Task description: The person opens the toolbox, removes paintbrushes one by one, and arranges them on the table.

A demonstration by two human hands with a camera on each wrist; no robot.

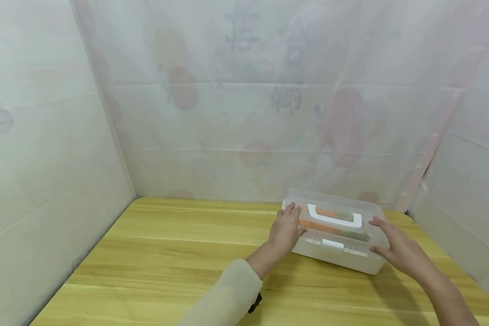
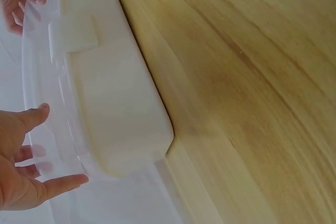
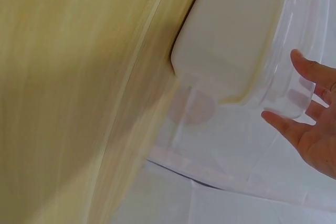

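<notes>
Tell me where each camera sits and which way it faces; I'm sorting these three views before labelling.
Head: worn on the head, looking forward and down at the clear box on the wooden table; the left hand, a sleeve and the right hand show.
Left wrist: beside the left hand, looking along the box's end; the other hand's fingertips show far off.
Right wrist: beside the right hand, facing the box's opposite end.
Shared: all three show the box and table.
</notes>
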